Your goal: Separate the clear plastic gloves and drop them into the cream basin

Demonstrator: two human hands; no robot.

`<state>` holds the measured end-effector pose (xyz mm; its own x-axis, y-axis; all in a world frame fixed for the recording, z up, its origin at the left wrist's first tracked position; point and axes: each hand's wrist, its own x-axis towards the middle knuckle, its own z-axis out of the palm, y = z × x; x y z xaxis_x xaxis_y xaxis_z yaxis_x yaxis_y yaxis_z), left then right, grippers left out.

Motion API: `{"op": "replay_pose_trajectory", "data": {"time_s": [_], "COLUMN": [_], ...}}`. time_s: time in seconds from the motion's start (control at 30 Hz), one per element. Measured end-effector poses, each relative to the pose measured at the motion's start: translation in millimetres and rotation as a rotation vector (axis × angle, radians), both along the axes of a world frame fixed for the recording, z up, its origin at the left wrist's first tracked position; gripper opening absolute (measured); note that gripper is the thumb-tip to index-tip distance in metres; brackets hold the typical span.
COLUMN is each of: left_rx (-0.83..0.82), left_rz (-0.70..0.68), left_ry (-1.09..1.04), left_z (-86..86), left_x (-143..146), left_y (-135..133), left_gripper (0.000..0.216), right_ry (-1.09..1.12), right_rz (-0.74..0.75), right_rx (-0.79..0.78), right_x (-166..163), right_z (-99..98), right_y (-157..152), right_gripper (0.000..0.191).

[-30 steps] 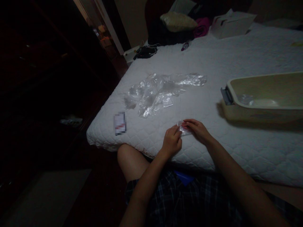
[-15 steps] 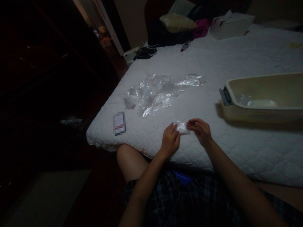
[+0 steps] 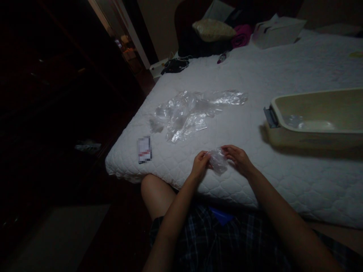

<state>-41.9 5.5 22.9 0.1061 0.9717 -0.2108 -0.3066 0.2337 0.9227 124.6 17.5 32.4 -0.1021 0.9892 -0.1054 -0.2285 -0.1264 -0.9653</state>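
Observation:
Between my hands, over the near edge of the bed, is a small clear plastic bag (image 3: 218,162), crinkled and loosely folded. My left hand (image 3: 201,163) pinches its left side. At its upper right edge, the fingers of my right hand (image 3: 236,156) are closed on the plastic. More clear plastic bags (image 3: 188,113) lie spread and crumpled on the white quilted mattress (image 3: 235,128) beyond my hands.
A cream plastic bin (image 3: 314,141) with a grey latch stands at the right, some clear plastic inside. A blurred-out small item (image 3: 144,150) lies at the left. Farther back are a white box (image 3: 279,34), a pillow (image 3: 214,30) and dark cloth with cables (image 3: 176,65).
The plastic bag has come up from lying flat on the mattress and now bunches between my hands. My left fingers have moved from resting on it to pinching its side.

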Motion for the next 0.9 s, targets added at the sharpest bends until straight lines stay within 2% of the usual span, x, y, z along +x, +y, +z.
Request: {"op": "replay_pose_trajectory", "data": {"time_s": [0.33, 0.57, 0.73, 0.9], "left_rx": [0.041, -0.006, 0.008, -0.038], "left_rz": [-0.081, -0.092, -0.134, -0.104], "left_ry": [-0.004, -0.039, 0.007, -0.020], "left_z": [-3.0, 1.6, -0.2, -3.7], "left_x": [-1.9, -4.0, -4.6, -3.3], "left_y": [0.9, -2.3, -2.0, -1.0], "left_gripper": [0.038, 0.046, 0.041, 0.040], "right_ry": [-0.171, -0.111, -0.057, -0.047], "right_rz": [0.120, -0.046, -0.109, -0.113], "right_rx": [0.049, 0.025, 0.021, 0.025], "right_x": [-4.3, -4.8, -3.2, -3.0], "right_z": [0.0, -1.7, -4.1, -5.9], "right_y": [-1.3, -2.0, 0.2, 1.4], "right_gripper": [0.029, 0.031, 0.029, 0.029]}}
